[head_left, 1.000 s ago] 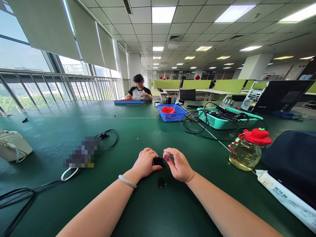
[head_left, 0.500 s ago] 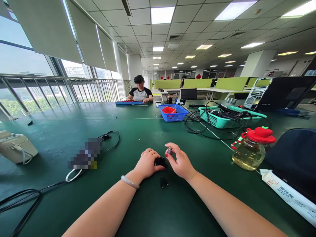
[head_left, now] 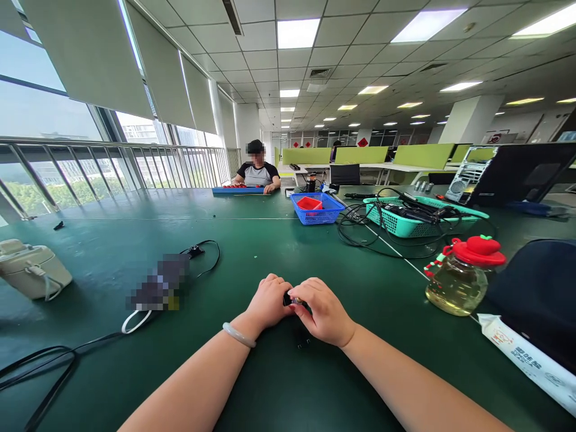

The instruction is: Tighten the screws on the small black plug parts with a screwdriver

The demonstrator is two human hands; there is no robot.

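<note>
My left hand [head_left: 267, 301] is closed around a small black device [head_left: 287, 298], resting low over the green table [head_left: 252, 384]. Much of the device is hidden by my fingers. Between the thumb and fingers of my right hand [head_left: 324, 312] is a small battery [head_left: 297, 300] with a copper-coloured end, held right against the device; whether it sits inside cannot be told. Just below my hands lies a small black part [head_left: 303, 342] with two shiny metal tips, partly in shadow.
Right of me stand a glass bottle [head_left: 456, 288] with a red lid and a white packet [head_left: 531, 360]. Ahead are a blue basket [head_left: 317, 216] and a teal basket [head_left: 405, 226] of cables. A cord [head_left: 67, 348] and a beige case [head_left: 33, 270] lie left. Another person [head_left: 258, 174] sits across.
My right hand has moved left and down, bringing the battery from beside the black device up against it. My left hand keeps its hold on the device.
</note>
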